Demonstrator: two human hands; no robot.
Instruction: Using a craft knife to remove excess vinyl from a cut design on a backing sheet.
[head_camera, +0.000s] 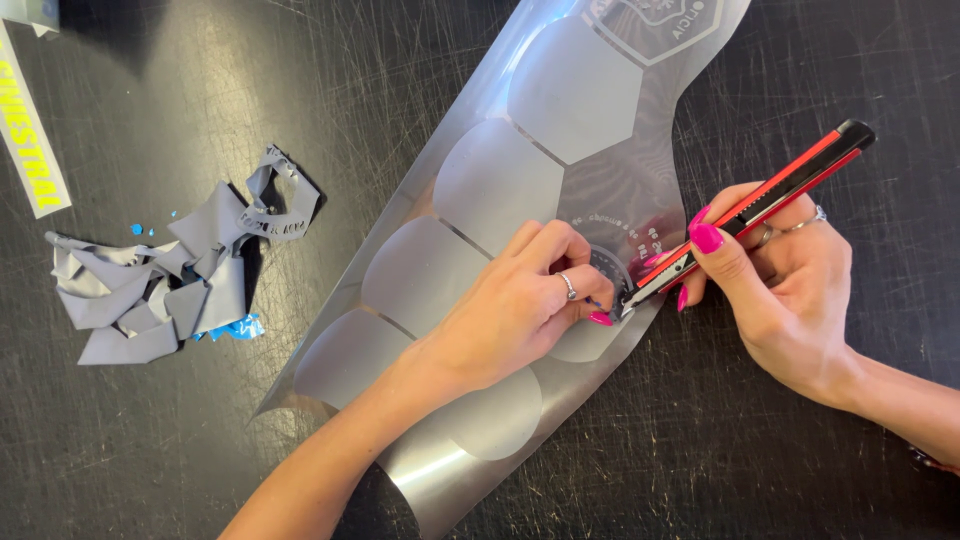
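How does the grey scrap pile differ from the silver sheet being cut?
The crumpled grey vinyl scrap pile lies loose and untouched at left; the large silver vinyl sheet lies mostly flat, pinned by the left hand. The pile is small torn pieces; the sheet is one piece. Both are grey film on the black table.

The silver sheet (480, 200) looks like thin plastic film, smooth and glossy at its bare edges, with matt grey vinyl shapes on it. The utility knife (750, 212) has a shiny red and black plastic body and a bare metal blade tip. The dark table (130, 470) is matt and heavily scratched. To the left, the crumpled scraps (160, 290) look like soft matt grey vinyl, with glossy blue bits among them.
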